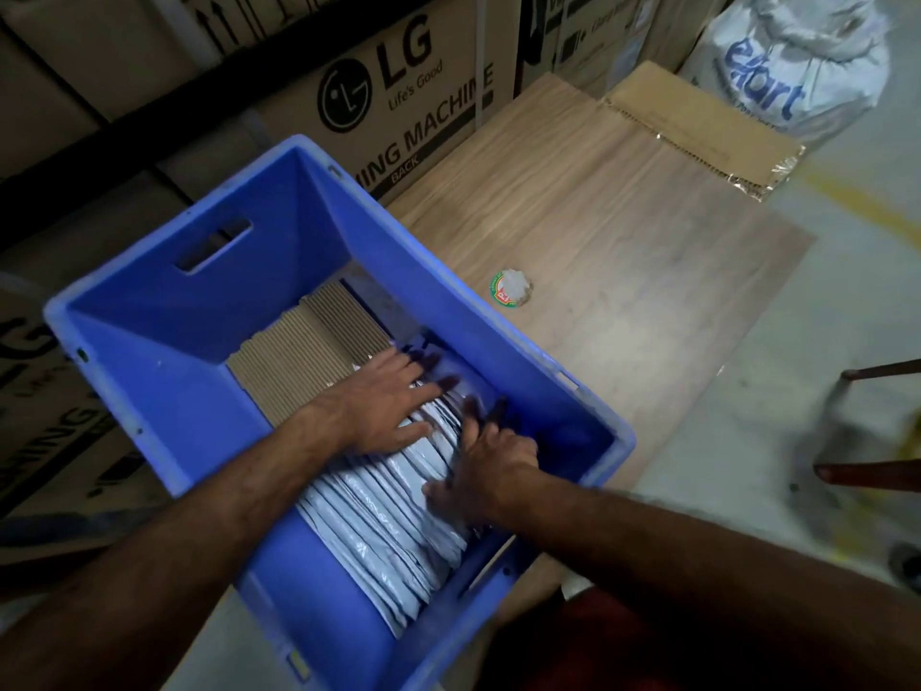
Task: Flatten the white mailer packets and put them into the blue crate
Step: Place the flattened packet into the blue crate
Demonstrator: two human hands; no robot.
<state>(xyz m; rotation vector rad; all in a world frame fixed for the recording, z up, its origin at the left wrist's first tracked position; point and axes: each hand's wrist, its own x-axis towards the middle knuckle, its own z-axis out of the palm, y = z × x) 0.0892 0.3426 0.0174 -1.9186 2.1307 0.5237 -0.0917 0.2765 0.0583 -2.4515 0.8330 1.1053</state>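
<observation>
Two bare forearms reach in from the lower edge, with no sleeve showing on either, so any sleeve ends above the elbow and out of sight. No watch, band or ring is visible on the left hand (383, 406) or the right hand (493, 466); no glove covers either. Fine hair shows along both forearms. Low at the right, a patch of dark red clothing (613, 640) shows.

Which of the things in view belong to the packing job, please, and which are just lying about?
Part of the job:
- white mailer packets, stacked in the crate
- blue crate
- left hand and right hand, both pressing flat on the packets

Just lying about:
- LG washing machine box
- flattened cardboard
- white Ekart sack
- round sticker on the wooden board
</observation>
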